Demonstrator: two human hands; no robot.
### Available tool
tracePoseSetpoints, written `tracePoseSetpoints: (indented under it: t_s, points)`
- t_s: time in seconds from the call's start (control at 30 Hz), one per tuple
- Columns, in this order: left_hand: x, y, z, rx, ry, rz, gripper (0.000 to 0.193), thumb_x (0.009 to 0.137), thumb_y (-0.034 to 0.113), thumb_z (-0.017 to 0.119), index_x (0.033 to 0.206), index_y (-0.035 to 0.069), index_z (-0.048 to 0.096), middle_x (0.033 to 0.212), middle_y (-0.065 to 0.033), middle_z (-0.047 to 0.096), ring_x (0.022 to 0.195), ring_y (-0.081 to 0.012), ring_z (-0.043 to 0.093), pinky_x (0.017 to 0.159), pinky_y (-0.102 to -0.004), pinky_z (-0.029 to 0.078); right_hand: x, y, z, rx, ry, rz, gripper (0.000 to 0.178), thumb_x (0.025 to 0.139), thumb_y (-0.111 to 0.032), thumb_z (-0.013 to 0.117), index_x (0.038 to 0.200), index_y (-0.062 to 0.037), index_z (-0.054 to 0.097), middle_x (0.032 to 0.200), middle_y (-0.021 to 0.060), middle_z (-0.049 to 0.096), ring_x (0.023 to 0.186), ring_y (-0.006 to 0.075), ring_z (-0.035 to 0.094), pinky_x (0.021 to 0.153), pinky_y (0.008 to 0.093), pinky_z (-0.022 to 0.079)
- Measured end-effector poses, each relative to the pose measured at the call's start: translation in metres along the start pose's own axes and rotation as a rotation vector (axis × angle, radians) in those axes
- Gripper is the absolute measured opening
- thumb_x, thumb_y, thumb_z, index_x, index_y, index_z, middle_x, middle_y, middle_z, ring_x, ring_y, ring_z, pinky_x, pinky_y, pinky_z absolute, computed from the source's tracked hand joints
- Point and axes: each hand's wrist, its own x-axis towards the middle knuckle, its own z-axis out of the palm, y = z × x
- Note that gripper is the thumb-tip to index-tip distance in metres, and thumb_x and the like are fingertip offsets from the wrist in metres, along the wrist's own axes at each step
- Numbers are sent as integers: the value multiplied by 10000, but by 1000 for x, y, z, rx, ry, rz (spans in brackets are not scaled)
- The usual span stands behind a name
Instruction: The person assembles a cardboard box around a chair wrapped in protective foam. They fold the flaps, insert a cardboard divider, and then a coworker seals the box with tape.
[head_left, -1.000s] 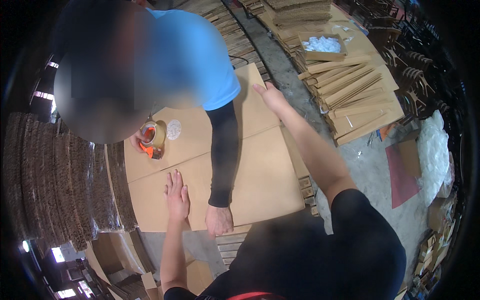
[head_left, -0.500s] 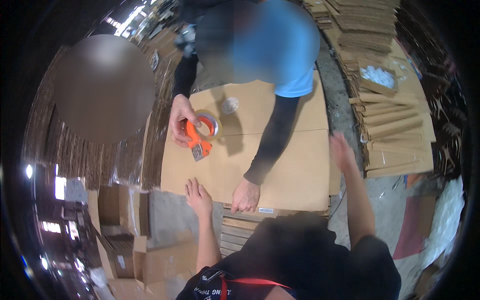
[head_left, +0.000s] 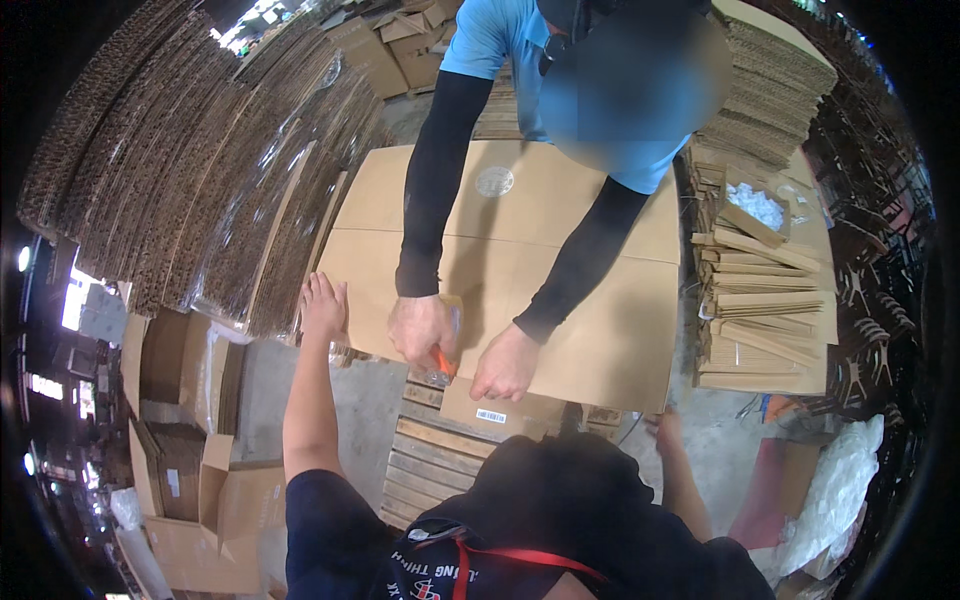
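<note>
A large brown cardboard carton (head_left: 600, 310) lies before me with a seam across its top. My left hand (head_left: 323, 308) rests at its left edge, fingers spread and holding nothing. Close to the near right corner is my right hand (head_left: 667, 432), small in view, its fingers apart; whether it touches the carton I cannot tell. Opposite me a co-worker in a blue shirt and black sleeves leans over the carton. One of the co-worker's hands (head_left: 420, 328) holds an orange tape dispenser (head_left: 443, 362), partly hidden, at the near edge. The other hand (head_left: 506, 362) presses close beside it.
Tall stacks of flat cardboard (head_left: 180, 150) stand at the left, above open boxes (head_left: 240, 500). A slatted wooden pallet (head_left: 440, 455) lies under the near edge. Cardboard strips (head_left: 760, 300) and a small box of white pieces (head_left: 752, 205) sit at the right.
The co-worker's tape dispenser has come down from above the carton to its near edge. My left hand has moved out to the left edge, and my right hand lower, towards the near right corner.
</note>
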Motion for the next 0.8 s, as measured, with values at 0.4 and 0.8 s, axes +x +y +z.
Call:
tracePoseSetpoints:
  t_s: [0.4, 0.8]
  points:
    - [101, 6, 0, -433, -323, -201, 964, 1109, 678, 534, 1758, -2, 321, 1787, -320, 350, 1628, -429, 429, 1274, -624, 416, -84, -220, 120, -825, 342, -832, 721, 1141, -484, 626, 1659, -4, 483, 1579, 259, 595, 1377, 407, 643, 1082, 516, 561]
    - [133, 9, 33, -315, -2, 354, 848, 1114, 713, 481, 1790, 212, 367, 1888, -22, 276, 1736, -326, 241, 1347, -688, 295, -131, -226, 196, -1134, 578, -776, 758, 1112, -486, 636, 1692, -37, 442, 1547, 359, 562, 1390, 553, 597, 1150, 577, 517]
